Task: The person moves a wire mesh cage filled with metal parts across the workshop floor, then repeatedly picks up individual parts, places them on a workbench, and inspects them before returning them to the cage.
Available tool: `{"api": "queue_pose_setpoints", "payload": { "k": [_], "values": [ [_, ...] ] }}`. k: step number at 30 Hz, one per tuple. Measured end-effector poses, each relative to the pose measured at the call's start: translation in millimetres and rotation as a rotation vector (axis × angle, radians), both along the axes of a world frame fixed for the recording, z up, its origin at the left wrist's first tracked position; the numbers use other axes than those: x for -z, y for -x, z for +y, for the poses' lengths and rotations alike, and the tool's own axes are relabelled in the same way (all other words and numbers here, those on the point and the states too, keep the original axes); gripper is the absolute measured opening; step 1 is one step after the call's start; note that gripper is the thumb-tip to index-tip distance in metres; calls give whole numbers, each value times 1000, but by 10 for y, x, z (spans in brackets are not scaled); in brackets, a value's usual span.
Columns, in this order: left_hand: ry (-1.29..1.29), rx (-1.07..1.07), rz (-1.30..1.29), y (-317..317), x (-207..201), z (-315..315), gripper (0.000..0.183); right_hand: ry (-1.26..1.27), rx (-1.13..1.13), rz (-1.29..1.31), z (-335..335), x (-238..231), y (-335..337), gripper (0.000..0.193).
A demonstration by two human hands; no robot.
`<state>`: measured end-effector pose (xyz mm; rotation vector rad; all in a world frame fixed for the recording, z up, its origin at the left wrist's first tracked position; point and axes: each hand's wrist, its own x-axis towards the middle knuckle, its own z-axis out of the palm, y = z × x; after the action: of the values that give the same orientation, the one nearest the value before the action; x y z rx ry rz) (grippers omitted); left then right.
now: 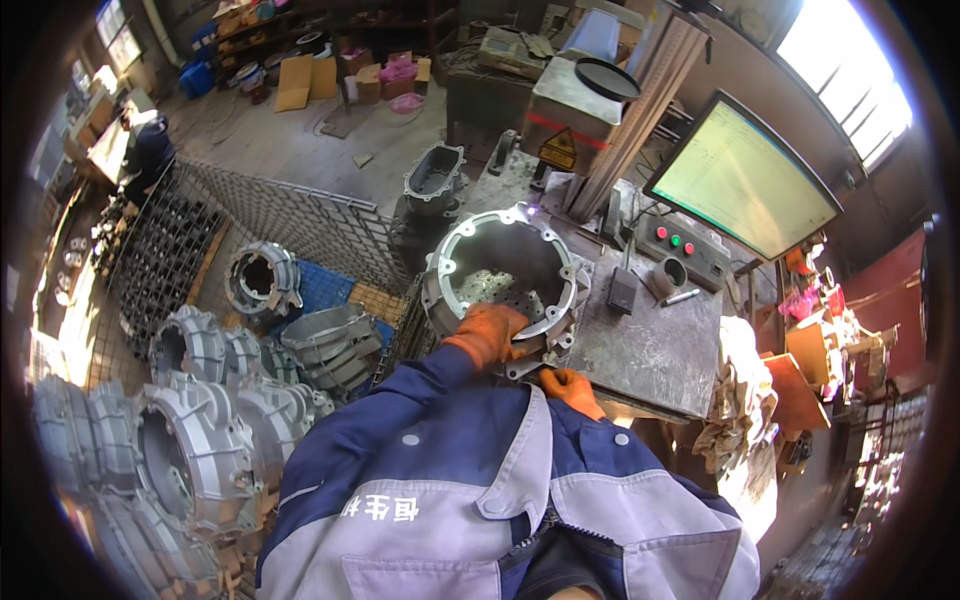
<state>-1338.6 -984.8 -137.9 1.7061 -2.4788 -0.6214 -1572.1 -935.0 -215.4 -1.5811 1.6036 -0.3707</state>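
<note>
A large round grey cast-metal housing (480, 262) with a bolt-hole flange sits open side up on a steel worktable (650, 350). My left hand (490, 332), in an orange glove, grips the near rim of the housing. My right hand (572, 390), also orange-gloved, holds the lower edge of the same flange near the table's front. A small bright spot of light shows on the far rim (530, 210). My blue and grey jacket fills the lower frame.
Several similar grey housings (190, 440) are stacked on the floor to the left, beside a wire-mesh cage (300, 215). A monitor (745, 180), a control box with buttons (680, 245), a pen (682, 297) and rags (745, 395) stand to the right. Another person (148, 150) works at far left.
</note>
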Motion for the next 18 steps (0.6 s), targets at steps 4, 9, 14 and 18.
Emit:
{"api": "queue_pose_setpoints", "payload": {
  "k": [4,9,14,18],
  "values": [
    [-54,32,-62,39,-27,-89,46,-151,-276,-284,-130,372,69,43],
    [-90,38,-90,28,-5,-136,45,-341,-412,-661,-297,913,-5,45],
    [-51,37,-84,-5,56,-108,44,60,-497,-730,-192,1161,-25,41],
    [-49,23,-84,-9,87,-117,43,30,-516,-662,-192,1087,-26,41]
  ]
}}
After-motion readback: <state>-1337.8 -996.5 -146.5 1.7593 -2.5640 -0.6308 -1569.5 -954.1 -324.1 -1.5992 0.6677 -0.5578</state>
